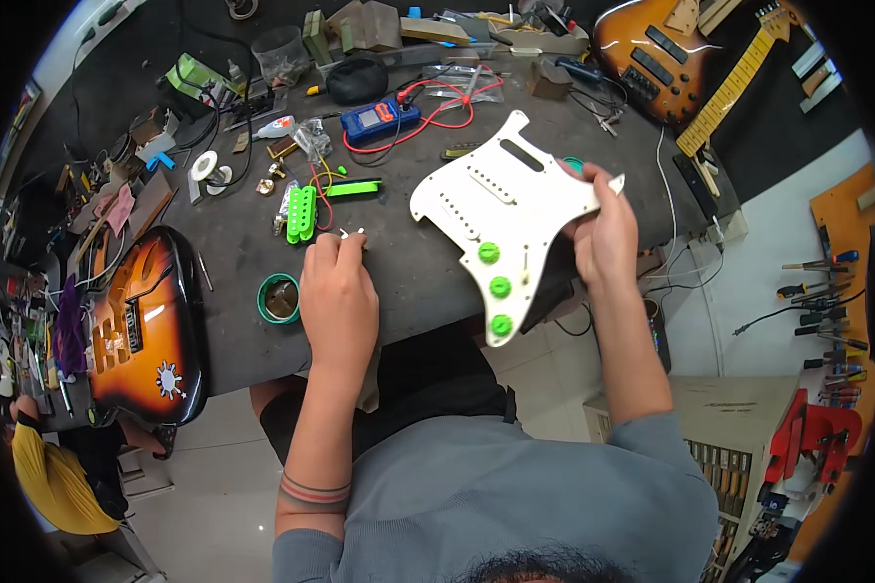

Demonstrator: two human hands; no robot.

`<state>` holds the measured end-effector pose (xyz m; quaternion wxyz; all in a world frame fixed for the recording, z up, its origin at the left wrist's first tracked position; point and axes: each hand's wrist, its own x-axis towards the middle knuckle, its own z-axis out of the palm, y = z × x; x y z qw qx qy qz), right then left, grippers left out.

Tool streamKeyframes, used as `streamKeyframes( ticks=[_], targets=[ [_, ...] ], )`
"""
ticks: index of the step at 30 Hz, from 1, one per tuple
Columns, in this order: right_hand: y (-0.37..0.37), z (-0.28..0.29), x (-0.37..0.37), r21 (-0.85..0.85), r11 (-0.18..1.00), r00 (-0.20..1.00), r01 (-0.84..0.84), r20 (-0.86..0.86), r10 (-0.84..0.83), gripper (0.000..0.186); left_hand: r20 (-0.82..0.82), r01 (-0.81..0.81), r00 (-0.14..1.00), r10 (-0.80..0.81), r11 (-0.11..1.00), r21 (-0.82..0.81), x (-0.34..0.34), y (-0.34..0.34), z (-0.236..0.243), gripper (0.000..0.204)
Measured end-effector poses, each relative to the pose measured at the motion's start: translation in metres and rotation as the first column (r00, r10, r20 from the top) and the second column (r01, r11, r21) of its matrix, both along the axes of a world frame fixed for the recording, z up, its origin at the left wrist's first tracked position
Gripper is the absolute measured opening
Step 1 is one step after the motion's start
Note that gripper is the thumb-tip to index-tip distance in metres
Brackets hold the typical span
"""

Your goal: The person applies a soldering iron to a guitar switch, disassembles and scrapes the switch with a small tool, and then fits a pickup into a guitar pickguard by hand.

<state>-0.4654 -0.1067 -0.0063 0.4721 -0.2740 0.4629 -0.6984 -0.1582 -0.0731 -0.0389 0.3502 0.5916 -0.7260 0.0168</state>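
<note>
My right hand [605, 231] grips a white electric guitar pickguard [530, 199] by its right edge, lifted over the front of the bench. Three bright green knobs [499, 287] sit on its lower part. My left hand [340, 291] is closed above the bench with its fingertips down. Small white pieces [352, 234] show at those fingertips, too small to name. Just beyond them lie a green pickup cover [301, 215] and a green bar-shaped part [353, 188], with red and yellow wires. Beside my left wrist stands a small green-rimmed round dish [279, 298].
A sunburst guitar body [146, 325] lies at the left; another sunburst guitar [663, 58] is at the back right. A blue multimeter [380, 119] with red leads and a solder spool [205, 166] are on the bench. Tools hang on the right wall. A person in yellow [58, 481] is at lower left.
</note>
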Motion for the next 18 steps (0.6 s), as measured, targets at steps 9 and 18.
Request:
streamKeyframes(
  ticks=[9, 18],
  targets=[
    [0.096, -0.021, 0.031, 0.02, 0.999, 0.97, -0.036, 0.24, 0.03, 0.026, 0.042, -0.063, 0.997, 0.065, 0.997, -0.035, -0.007, -0.016, 0.0, 0.029],
    [0.111, -0.031, -0.008, 0.177, 0.944, 0.932, -0.279, 0.285, 0.222, 0.034, -0.237, 0.38, 0.9, -0.367, 0.925, 0.013, 0.0, 0.046, 0.014, 0.034]
  ],
)
